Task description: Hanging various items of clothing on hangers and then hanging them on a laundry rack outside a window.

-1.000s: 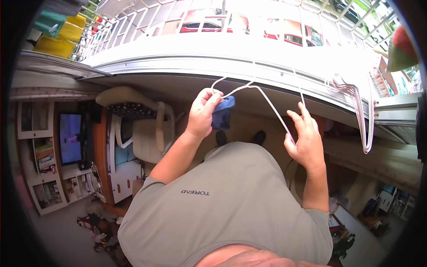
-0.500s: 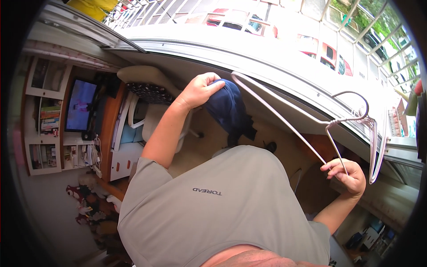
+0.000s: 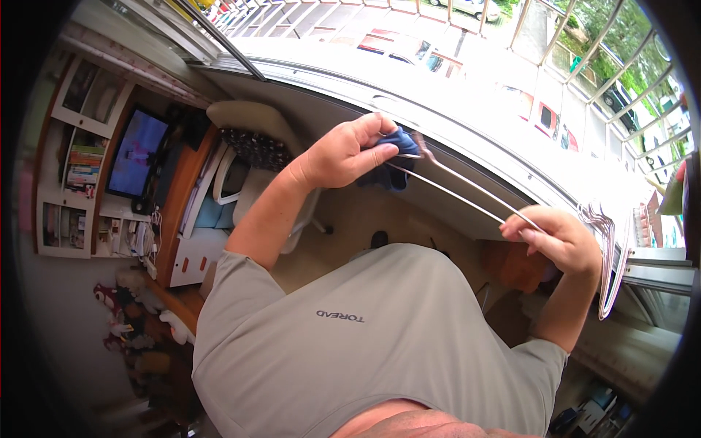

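Observation:
My left hand [image 3: 352, 151] is closed on a dark blue piece of clothing [image 3: 387, 177], whose bunched edge shows at the fingertips. The rest hangs below, partly behind the hand, so I cannot make out what kind of garment it is. My right hand [image 3: 558, 239] grips one end of a thin metal clothes hanger [image 3: 478, 179]. The hanger stretches left, with its twisted neck beside the cloth. Its left part reaches into the blue fabric near my left fingers. Several more wire hangers [image 3: 606, 255] hang together just right of my right hand.
A window sill and sliding frame [image 3: 321, 84] run along the far side, with a barred grille [image 3: 540, 36] beyond. To the left are a padded chair [image 3: 255, 135], a lit screen [image 3: 139, 153] and shelves [image 3: 84, 168]. A brown box-like object [image 3: 511, 264] sits low at right.
My right hand has turned the hanger and moved it left and up, bringing its neck to the blue clothing. My left hand has shifted slightly right, still holding the cloth.

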Motion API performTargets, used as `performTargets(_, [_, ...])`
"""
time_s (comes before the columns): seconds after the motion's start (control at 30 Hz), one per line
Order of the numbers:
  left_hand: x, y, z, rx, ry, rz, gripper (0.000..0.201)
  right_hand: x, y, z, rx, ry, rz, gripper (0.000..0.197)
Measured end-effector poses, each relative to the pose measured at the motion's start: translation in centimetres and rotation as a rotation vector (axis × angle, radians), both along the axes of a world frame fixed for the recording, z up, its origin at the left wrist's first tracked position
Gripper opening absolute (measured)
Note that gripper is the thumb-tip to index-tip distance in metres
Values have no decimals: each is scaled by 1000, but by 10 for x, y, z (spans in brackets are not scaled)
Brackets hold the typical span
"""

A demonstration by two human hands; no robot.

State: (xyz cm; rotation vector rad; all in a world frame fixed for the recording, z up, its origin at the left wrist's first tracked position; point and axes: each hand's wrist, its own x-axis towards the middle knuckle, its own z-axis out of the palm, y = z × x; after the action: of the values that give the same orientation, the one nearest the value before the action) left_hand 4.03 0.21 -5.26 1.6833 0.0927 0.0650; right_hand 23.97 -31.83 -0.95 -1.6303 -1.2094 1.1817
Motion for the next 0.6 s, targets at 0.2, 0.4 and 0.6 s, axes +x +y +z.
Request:
performTargets(0.2, [7, -9, 16, 212, -93, -11, 38, 25, 29, -24, -63, 211, 42, 30])
performTargets(0.4, [-6, 5, 31, 134, -243, 207, 31, -9, 58, -84, 498, 318, -564, 33])
performTargets(0.6, [-4, -3, 31, 35, -249, 320, 25, -64, 106, -131, 450, -820, -131, 27])
